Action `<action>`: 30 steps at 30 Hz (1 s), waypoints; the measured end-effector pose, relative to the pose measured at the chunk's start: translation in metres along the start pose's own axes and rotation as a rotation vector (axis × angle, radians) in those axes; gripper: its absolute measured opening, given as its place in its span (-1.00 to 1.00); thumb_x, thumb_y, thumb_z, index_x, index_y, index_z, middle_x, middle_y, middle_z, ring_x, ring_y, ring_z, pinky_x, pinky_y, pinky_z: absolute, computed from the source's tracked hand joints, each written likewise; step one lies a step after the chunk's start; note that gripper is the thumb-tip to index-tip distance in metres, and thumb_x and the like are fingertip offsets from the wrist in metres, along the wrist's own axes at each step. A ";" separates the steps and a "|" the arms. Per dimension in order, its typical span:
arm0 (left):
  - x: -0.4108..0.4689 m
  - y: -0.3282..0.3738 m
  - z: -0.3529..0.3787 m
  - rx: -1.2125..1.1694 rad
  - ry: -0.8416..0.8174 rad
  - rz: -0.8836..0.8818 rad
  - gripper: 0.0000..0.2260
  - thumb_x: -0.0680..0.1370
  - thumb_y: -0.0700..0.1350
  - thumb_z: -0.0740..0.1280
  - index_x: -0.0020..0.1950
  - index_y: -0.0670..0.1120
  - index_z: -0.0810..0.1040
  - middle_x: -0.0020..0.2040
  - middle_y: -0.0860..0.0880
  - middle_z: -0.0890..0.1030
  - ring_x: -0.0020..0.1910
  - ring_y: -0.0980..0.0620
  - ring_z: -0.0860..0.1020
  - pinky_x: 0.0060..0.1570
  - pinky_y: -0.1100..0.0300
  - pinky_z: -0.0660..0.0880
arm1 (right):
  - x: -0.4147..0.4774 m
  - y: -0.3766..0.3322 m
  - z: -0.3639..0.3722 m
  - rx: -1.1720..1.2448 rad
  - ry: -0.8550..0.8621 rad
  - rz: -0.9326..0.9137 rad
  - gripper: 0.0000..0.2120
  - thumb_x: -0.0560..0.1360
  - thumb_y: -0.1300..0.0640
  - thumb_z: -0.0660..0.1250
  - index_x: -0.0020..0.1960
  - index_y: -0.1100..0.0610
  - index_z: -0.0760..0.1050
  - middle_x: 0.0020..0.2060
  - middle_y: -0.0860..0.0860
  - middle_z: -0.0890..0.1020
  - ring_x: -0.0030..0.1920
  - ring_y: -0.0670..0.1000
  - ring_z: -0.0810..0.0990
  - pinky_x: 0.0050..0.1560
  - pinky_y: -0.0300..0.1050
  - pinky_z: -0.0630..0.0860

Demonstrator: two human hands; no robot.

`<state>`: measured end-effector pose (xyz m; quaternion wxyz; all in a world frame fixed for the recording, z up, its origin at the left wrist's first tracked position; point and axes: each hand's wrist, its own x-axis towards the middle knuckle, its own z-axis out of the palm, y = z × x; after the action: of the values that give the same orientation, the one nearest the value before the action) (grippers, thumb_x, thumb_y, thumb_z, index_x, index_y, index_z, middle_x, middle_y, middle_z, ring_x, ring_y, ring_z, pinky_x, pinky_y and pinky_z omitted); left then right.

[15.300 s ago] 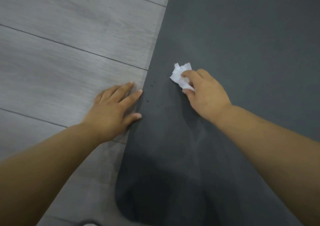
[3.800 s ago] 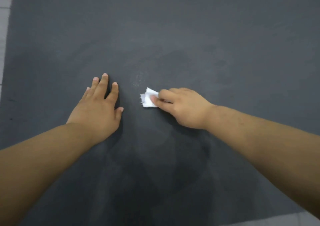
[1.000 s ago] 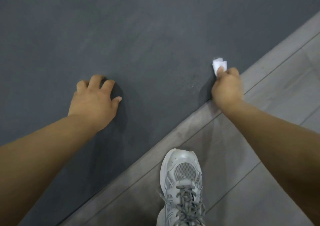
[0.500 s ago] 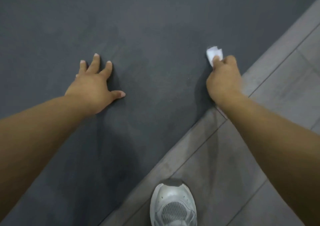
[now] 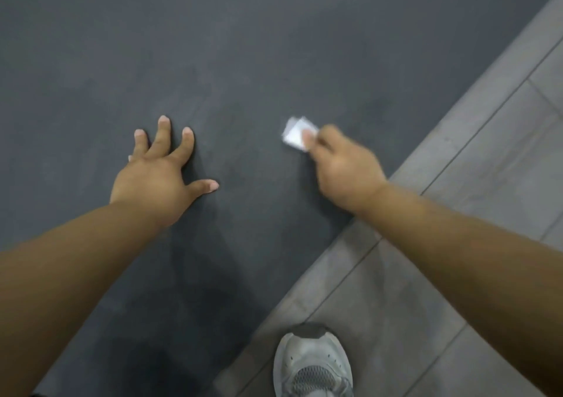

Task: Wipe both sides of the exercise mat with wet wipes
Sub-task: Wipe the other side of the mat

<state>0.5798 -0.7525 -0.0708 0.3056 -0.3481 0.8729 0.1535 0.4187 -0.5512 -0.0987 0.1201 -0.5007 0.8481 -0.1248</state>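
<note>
Right hand on mat, wipe under its fingertips.

Dim, even light; soft shadows beneath arms; right hand motion-blurred; slight edge distortion.

The exercise mat is a plain dark charcoal grey with fainter, lighter smudged patches and no printed pattern. The wet wipe is white. The floor is pale grey with a faint wood-grain streaking and thin dark seam lines. The sneaker is light grey with a darker grey mesh panel.
</note>
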 end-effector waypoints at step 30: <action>0.021 -0.106 -0.035 -0.232 0.038 -0.043 -0.11 0.39 0.14 0.45 0.55 0.04 -0.01 0.55 0.07 -0.18 0.53 0.05 -0.11 0.48 0.08 0.00 | 0.070 -0.104 0.030 -0.108 -0.369 -0.586 -0.74 0.44 0.23 0.21 0.06 0.25 0.56 -0.11 0.12 0.57 -0.35 0.16 0.56 -0.46 -0.11 0.36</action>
<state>0.6271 -0.8550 -0.0630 0.2497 -0.4024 0.8474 0.2400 0.4803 -0.6643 -0.0977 0.2038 -0.7426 0.6378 -0.0164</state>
